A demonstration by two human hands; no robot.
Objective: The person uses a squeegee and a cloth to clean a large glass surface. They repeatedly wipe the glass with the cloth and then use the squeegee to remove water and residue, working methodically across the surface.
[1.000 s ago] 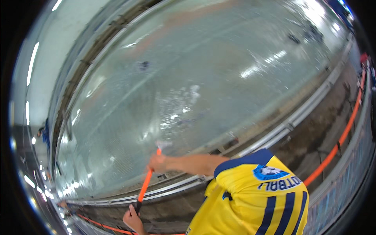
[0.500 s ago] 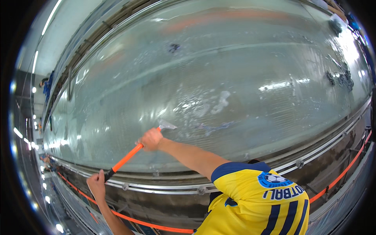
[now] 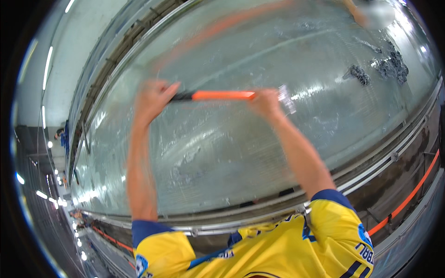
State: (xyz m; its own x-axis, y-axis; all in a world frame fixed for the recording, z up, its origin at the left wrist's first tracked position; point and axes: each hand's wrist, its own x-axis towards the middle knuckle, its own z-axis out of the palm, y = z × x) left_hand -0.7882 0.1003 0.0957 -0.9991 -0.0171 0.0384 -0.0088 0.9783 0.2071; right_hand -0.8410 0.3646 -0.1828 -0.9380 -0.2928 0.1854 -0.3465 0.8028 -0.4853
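A scraper (image 3: pixel 220 95) with an orange handle and a black grip lies level across my view, held in both hands. My left hand (image 3: pixel 152 103), slightly blurred, is wrapped round the black grip end. Close to the head, my right hand (image 3: pixel 265 103) grips the orange handle. The scraper's pale, shiny blade (image 3: pixel 287 99) points to the right, over the wet glass-like sheet (image 3: pixel 232 153); whether it touches the surface I cannot tell. Foamy patches and water streaks mark the sheet below my hands.
Dark grey wet clumps (image 3: pixel 391 67) lie on the sheet at the right. At the far right, another person's arm (image 3: pixel 356 13) reaches in beside a blurred whitish thing (image 3: pixel 378 15). A metal rail (image 3: pixel 371 178) runs along the near edge, with an orange bar (image 3: pixel 412 197) below it.
Both hands have carried the scraper up and to the right, farther over the sheet. Its handle has swung from slanting to level. The other person's arm has come farther into view.
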